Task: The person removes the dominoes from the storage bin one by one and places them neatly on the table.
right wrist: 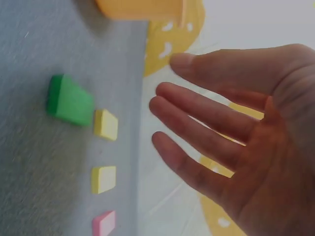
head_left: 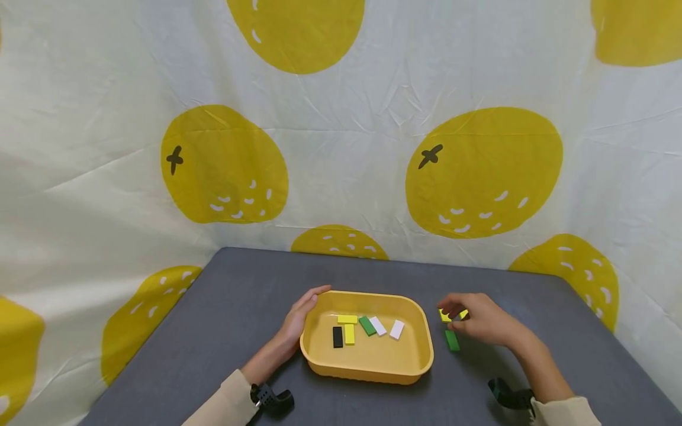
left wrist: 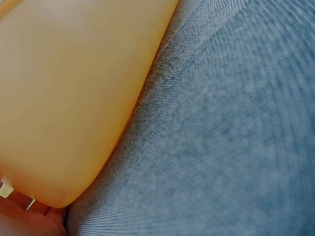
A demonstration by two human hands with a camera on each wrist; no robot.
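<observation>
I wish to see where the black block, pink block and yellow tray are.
Black block point(head_left: 338, 337): head view, middle of top face.
Pink block point(right wrist: 104, 224): right wrist view, middle of visible part.
Yellow tray point(head_left: 367, 355): head view, bare inside floor.

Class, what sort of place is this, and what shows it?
Probably a screened-off tabletop workspace: a fruit-patterned cloth rises behind a grey table, which holds a yellow tray of coloured blocks.

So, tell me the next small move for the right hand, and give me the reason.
Probably lower the right hand to the green block outside the tray and pinch it. The hand hovers with thumb and fingers apart, holding nothing, and in its wrist view that block looks nearest the camera. The left hand touches the tray, where other blocks lie.
</observation>
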